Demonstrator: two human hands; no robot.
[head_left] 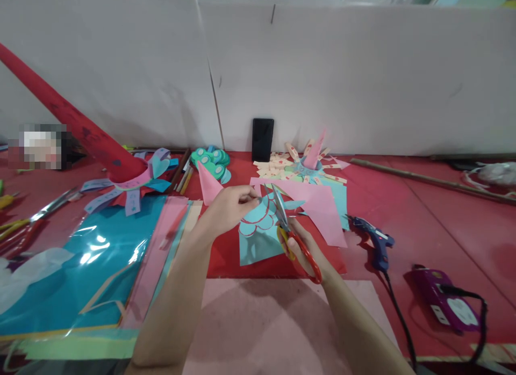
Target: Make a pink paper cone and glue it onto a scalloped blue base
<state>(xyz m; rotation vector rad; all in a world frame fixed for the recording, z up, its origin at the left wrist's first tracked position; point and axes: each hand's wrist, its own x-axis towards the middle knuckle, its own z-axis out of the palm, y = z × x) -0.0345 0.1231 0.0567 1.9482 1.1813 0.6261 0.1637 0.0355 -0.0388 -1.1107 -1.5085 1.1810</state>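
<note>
Pale pink sheet (282, 326) nearest; beyond it, the left hand (229, 207) pinches the light-blue paper (258, 249) by its far part, and the right hand (305, 243) grips the scissors (281, 208), blades parted.

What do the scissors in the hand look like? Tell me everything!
The scissors have two shiny, silvery blades that look like metal, and handles that look like plastic: a big red loop and a smaller yellow one. The right hand grips them by those handles. The blades are spread open, pointing away from the person and a bit to the left. They are at the light blue paper with red curvy lines; whether they touch it is hard to tell.
</note>
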